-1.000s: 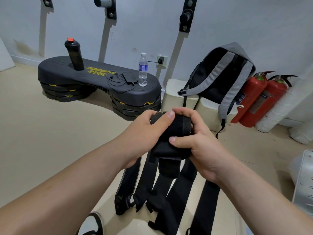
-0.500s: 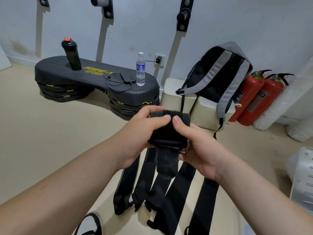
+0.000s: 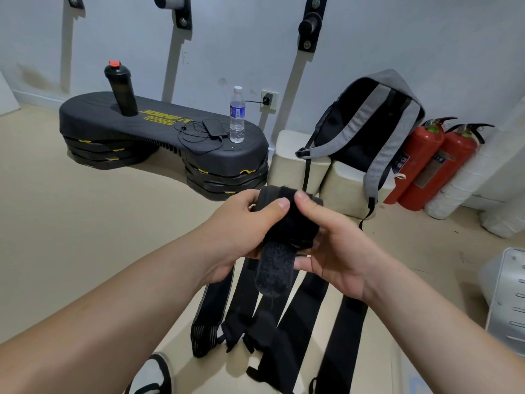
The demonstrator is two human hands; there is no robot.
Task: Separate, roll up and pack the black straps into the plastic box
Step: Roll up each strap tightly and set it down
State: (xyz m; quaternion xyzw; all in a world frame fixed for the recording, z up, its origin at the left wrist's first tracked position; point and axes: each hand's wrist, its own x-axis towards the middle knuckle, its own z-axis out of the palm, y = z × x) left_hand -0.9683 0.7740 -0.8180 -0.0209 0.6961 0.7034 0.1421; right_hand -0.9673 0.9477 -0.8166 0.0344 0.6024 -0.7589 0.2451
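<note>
Black strap roll point(image 3: 285, 223) is held mid-air btwn both hands. Left hand point(image 3: 238, 226) is curled round its left side, thumb on top. Right hand point(image 3: 338, 251) pinches the right side. Fuzzy tail point(image 3: 273, 273) hangs down; other straps point(image 3: 345, 331) are spread out below.

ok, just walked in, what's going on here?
A person holds a partly rolled black fabric strap in front of them. The left hand and right hand both grip the roll, thumbs meeting on top. Its fuzzy tail end hangs loose beneath. Several other flat black straps lie unrolled below the hands, so the rolling is not finished.
</note>
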